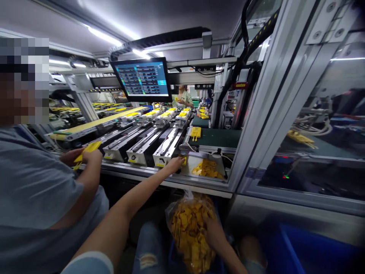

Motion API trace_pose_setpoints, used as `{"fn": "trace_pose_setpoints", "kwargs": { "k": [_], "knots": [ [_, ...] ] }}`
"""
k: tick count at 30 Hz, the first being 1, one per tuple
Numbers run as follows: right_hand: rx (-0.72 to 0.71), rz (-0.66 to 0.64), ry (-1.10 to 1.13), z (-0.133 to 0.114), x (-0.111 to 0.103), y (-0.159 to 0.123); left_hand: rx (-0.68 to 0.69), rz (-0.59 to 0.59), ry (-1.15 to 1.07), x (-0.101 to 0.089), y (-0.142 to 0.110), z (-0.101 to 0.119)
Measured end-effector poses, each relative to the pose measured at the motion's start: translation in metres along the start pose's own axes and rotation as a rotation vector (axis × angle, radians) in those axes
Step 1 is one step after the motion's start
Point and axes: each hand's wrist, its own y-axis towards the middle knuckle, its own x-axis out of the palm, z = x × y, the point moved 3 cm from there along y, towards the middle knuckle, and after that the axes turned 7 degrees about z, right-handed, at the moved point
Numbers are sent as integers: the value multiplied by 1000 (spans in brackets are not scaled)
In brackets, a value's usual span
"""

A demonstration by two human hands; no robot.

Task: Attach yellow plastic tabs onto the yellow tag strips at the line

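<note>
My left hand (175, 164) reaches forward to the left end of a metal tray (186, 172), its fingers closed on a small yellow piece (184, 161). On the tray's right side lies a heap of flat yellow pieces (207, 168). Lower down, at my lap, a clear plastic bag (170, 213) bulges with many similar yellow pieces (189, 224). My right hand (213, 233) is at the right side of this bag, against the pieces; its fingertips are blurred and partly hidden, so their grip does not show.
At left, a co-worker's hands (92, 154) hold a yellow part. Several metal slide units (168, 146) carry yellow parts beneath a monitor (144, 80). A green belt (222, 137) bears a yellow corded part (195, 133). An aluminium frame post (265, 95) and blue bin (296, 247) stand right.
</note>
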Motion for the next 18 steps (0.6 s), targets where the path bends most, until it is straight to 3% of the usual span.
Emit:
{"fn": "trace_pose_setpoints", "kwargs": {
  "k": [4,7,10,15,18],
  "knots": [
    [61,39,89,0,-12,-8,-72,-77,55,5,-5,-1],
    [49,80,176,-6,-24,-15,-80,-54,61,-5,-8,11],
    [56,154,293,-12,-31,-23,-53,40,55,-31,-3,33],
    [44,207,548,-17,-23,-29,63,394,8,-96,41,65],
    [32,255,598,-22,-20,-34,63,364,32,-114,88,69]
  ]
}}
